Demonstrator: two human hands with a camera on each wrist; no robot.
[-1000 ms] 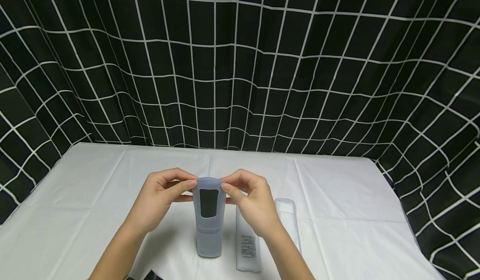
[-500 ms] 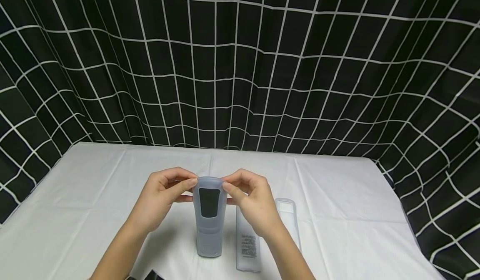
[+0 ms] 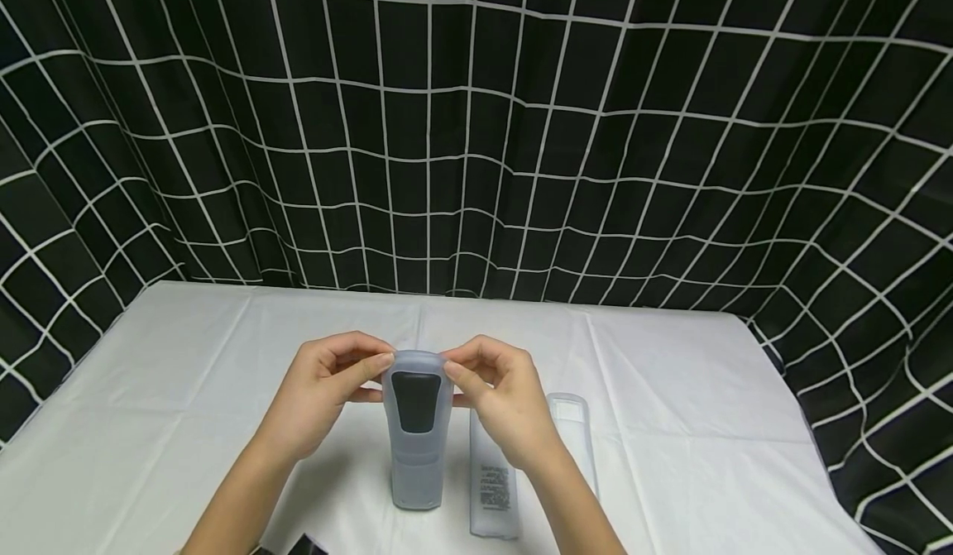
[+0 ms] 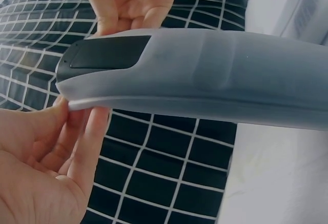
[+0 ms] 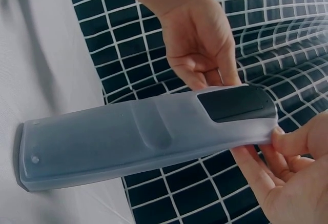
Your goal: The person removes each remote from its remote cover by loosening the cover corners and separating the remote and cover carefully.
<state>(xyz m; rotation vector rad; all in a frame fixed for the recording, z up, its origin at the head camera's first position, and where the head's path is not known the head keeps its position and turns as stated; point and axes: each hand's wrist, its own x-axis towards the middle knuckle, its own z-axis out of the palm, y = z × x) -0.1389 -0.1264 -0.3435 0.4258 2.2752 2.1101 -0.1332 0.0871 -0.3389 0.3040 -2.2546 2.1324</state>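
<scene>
A dark remote control [image 3: 415, 402] sits inside a cloudy, translucent silicone cover [image 3: 417, 485], which stands upright on the white cloth. My left hand [image 3: 318, 389] pinches the cover's upper left edge between thumb and fingers. On the opposite side, my right hand [image 3: 506, 402] pinches the upper right edge in the same way. Through the cutout in the cover the remote's smooth dark face [image 4: 105, 53] shows in the left wrist view. The cover's lower end [image 5: 33, 157] rests on the cloth in the right wrist view; the rest of the remote is hidden within.
Right of the standing cover lies a translucent sleeve [image 3: 491, 493] with a block of dark print. Another pale translucent sleeve [image 3: 572, 423] lies beyond it, partly behind the right forearm. A black curtain with white grid lines [image 3: 476, 125] hangs behind the white-covered table [image 3: 692, 423].
The cover's upper rim has been pulled slightly wider, and more of the remote's dark face shows at the top of the cutout. Both hands keep their pinch, barely moving.
</scene>
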